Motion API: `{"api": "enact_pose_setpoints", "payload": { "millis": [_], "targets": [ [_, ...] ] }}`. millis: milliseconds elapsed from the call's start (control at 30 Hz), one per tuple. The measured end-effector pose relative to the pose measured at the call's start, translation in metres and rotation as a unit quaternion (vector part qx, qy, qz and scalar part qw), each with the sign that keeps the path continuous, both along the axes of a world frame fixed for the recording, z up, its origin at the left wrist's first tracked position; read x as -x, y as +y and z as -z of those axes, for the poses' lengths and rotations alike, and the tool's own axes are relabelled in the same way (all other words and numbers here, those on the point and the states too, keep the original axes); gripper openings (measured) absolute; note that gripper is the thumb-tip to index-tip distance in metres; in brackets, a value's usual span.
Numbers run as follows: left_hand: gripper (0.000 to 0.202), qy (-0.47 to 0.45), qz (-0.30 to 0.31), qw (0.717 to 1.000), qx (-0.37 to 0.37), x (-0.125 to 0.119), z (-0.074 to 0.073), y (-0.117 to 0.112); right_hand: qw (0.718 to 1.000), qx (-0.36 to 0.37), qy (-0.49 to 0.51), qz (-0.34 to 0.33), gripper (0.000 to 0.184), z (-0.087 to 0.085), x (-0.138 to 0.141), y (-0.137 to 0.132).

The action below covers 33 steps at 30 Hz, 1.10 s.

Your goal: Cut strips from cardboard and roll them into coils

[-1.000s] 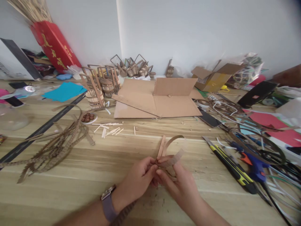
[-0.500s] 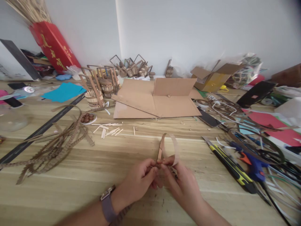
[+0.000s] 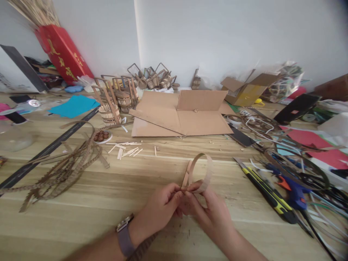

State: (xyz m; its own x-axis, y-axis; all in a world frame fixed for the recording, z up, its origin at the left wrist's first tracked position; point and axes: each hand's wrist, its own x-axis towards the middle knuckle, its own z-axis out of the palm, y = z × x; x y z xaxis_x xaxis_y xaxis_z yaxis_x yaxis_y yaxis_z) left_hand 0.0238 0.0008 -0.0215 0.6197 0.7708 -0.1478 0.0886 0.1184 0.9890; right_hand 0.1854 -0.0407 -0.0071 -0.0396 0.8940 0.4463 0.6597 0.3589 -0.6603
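Observation:
My left hand [image 3: 165, 203] and my right hand [image 3: 214, 209] meet above the wooden table, thumbs side by side. Between their fingertips both pinch a thin brown cardboard strip [image 3: 208, 171]. One part of it curves up into a loop over my right hand; another stretch stands up straight at the loop's left. My fingers cover the spot where the strip is gripped. A corrugated strip [image 3: 145, 247] shows beneath my left forearm. On my left wrist is a watch [image 3: 125, 232] with a purple band.
Corrugated strips [image 3: 67, 166] and small wooden sticks [image 3: 127, 149] lie left, near a bowl of brown beads [image 3: 102, 137]. Behind stand small baskets [image 3: 108, 114] and a flattened cardboard box [image 3: 160, 105]. A utility knife [image 3: 268, 192] and a blue glue gun [image 3: 296, 194] lie right.
The strip's loop has tilted to the right and turned more face-on. Its straight part stands slightly lower. Both hands keep their pinch at nearly the same place.

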Motion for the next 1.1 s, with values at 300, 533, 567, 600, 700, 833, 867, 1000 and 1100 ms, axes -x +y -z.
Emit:
{"api": "enact_pose_setpoints", "payload": {
  "millis": [300, 533, 567, 600, 700, 833, 867, 1000, 1100],
  "targets": [
    [0.041, -0.004, -0.010, 1.000, -0.008, 0.0000, 0.0046, -0.0006, 0.999, -0.025, -0.033, -0.006, 0.012, 0.0054, -0.0002, 0.0018],
    [0.039, 0.013, 0.011, 1.000, -0.022, 0.0023, -0.0005, -0.0021, 0.997, 0.062, 0.041, 0.038, 0.019, -0.0011, -0.0009, 0.0018],
    [0.039, 0.015, 0.014, 0.999, -0.025, 0.0025, -0.0009, -0.0020, 0.995, 0.070, 0.055, 0.042, 0.021, -0.0022, -0.0008, 0.0020],
    [0.039, 0.015, 0.016, 0.999, -0.024, 0.0027, -0.0009, -0.0019, 0.994, 0.074, 0.065, 0.042, 0.022, -0.0030, -0.0007, 0.0023],
    [0.042, 0.012, 0.013, 1.000, -0.014, 0.0026, 0.0001, -0.0016, 0.994, 0.071, 0.074, 0.042, 0.021, -0.0031, -0.0008, 0.0024],
    [0.044, -0.006, 0.010, 1.000, 0.002, 0.0012, 0.0011, -0.0017, 0.997, 0.052, 0.046, 0.023, 0.018, -0.0003, -0.0010, 0.0008],
    [0.044, -0.009, 0.010, 1.000, 0.004, 0.0008, 0.0010, -0.0018, 0.998, 0.046, 0.036, 0.013, 0.018, 0.0002, -0.0008, 0.0004],
    [0.044, -0.012, 0.001, 1.000, 0.005, -0.0002, 0.0001, -0.0016, 1.000, 0.024, 0.003, -0.001, 0.016, 0.0009, 0.0008, 0.0002],
    [0.043, -0.004, -0.008, 1.000, 0.001, -0.0002, -0.0003, -0.0014, 1.000, 0.005, -0.015, -0.003, 0.012, 0.0022, 0.0014, 0.0012]
  ]
}}
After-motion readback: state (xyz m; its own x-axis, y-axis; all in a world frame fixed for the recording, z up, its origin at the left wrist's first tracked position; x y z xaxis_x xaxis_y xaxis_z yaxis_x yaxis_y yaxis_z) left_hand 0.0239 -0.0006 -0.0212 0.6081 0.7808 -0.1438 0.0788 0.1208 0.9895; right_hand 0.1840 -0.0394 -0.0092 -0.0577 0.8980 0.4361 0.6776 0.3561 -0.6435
